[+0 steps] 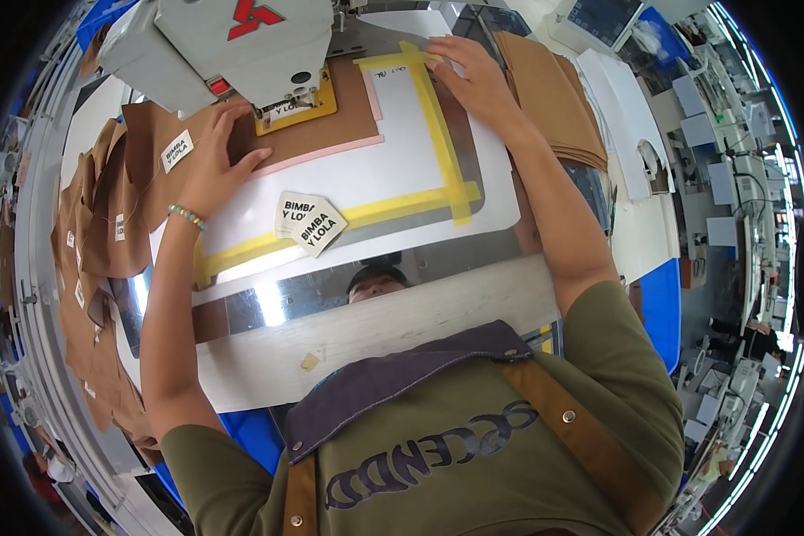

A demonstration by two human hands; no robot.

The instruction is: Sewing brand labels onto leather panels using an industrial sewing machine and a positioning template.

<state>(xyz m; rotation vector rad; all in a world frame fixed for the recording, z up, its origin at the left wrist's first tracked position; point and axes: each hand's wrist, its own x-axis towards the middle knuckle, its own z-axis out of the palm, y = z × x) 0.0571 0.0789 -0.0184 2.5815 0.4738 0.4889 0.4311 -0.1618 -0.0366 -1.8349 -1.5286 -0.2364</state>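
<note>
My left hand (228, 147) rests with thumb and fingers apart on a brown fabric panel (335, 125), left of the white sewing machine's head (232, 49). A yellow frame (326, 98) holds a white label beneath the needle area, on that panel. My right hand (460, 80) has its fingers spread at the upper right corner of a white template sheet (417, 161) edged with yellow tape. A small stack of white labels (313, 232) lies on the sheet's lower part. Pink strips border the brown panel.
Brown pieces with labels (94, 232) drape over the left side. A brown stack (554, 107) lies at the right, below a screen device (590, 18). A blue bin (657, 313) sits lower right. The metal plate (313, 317) spans the front edge. Co-workers appear at both rims.
</note>
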